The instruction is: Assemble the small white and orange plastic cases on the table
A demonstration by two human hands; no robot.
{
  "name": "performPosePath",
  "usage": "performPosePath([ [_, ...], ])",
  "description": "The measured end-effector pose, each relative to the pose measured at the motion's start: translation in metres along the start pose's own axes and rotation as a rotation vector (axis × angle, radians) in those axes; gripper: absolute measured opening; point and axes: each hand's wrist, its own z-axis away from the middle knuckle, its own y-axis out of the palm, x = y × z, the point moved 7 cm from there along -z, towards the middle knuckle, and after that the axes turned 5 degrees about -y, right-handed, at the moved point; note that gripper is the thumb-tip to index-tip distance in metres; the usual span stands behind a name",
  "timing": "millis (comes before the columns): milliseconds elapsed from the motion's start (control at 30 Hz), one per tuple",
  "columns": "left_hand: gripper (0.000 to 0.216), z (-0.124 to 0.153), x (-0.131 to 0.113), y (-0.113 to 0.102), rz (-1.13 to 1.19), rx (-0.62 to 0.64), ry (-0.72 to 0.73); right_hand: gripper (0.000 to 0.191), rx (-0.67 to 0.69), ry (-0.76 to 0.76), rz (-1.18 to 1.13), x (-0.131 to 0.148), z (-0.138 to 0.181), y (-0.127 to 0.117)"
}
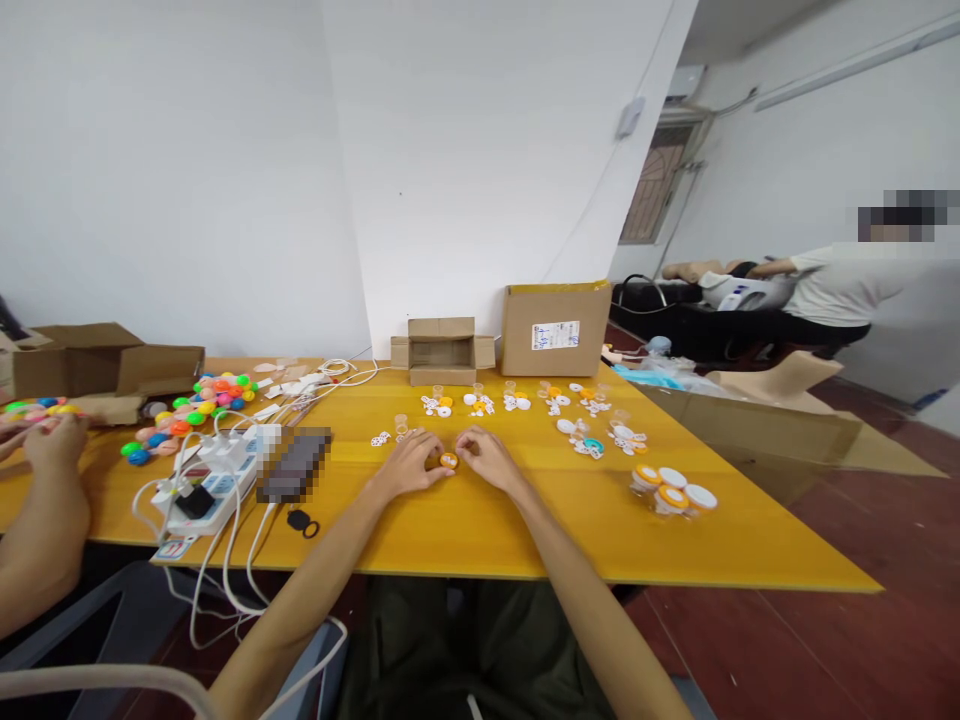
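Steadying the orange lid (448, 460) in front of the small open carton (442, 377), left hand (411, 462) pinched on it — whether the right hand (486, 458) grips, I can't tell from here — I'd use light pressure and hold it level.

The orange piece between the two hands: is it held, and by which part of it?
The left hand seems to hold the orange piece by its edge; whether the right hand grips it too cannot be told.

We see a glossy, wood-look desk (495, 545) and a matt cardboard box (555, 355). To us, the orange lid (448, 460) and lidded jars (673, 496) look like smooth plastic
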Motion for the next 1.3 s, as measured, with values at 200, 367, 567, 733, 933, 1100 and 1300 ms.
performPosePath([
  [200,0.007,0.001,0.005,-0.010,-0.050,-0.046,-0.002,0.010,0.053,0.014,-0.017,-0.009,0.001,0.005],
  [367,0.019,0.001,0.009,-0.008,-0.099,-0.057,0.024,0.013,0.129,0.006,-0.036,-0.008,0.003,0.012],
  [567,0.024,-0.002,0.003,-0.004,-0.143,-0.008,0.073,0.021,0.164,-0.025,-0.001,-0.003,0.005,0.013],
  [733,0.026,-0.006,-0.003,0.000,-0.255,0.045,0.110,0.023,0.173,-0.010,0.019,-0.001,0.006,0.012],
  [933,0.023,-0.008,-0.006,0.004,-0.255,0.050,0.123,0.021,0.167,-0.009,0.027,0.002,0.006,0.012],
  [1100,0.020,-0.006,-0.003,-0.003,-0.147,-0.026,0.089,0.021,0.170,-0.032,0.048,0.004,0.006,0.012],
  [1300,0.023,-0.005,-0.003,-0.010,-0.015,-0.069,0.049,0.017,0.163,-0.023,0.068,0.008,0.005,0.012],
])
